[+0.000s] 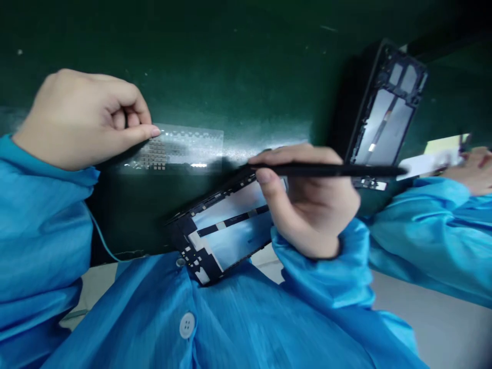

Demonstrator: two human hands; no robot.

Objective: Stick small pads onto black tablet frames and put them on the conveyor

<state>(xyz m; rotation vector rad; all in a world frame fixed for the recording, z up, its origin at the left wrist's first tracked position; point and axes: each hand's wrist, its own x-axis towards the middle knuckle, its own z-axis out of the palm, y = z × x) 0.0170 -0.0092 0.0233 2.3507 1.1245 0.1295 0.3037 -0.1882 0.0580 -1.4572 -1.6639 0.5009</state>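
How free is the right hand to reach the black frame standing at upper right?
Probably yes: the standing frame is close behind the right hand, with nothing between. But that hand grips a black tool and lies over the lower frame, so its fingers are occupied.

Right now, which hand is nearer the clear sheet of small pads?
Left. The left hand touches the clear sheet at its left edge; the right hand is apart, lower and to the right, holding a black tool over a phone frame.
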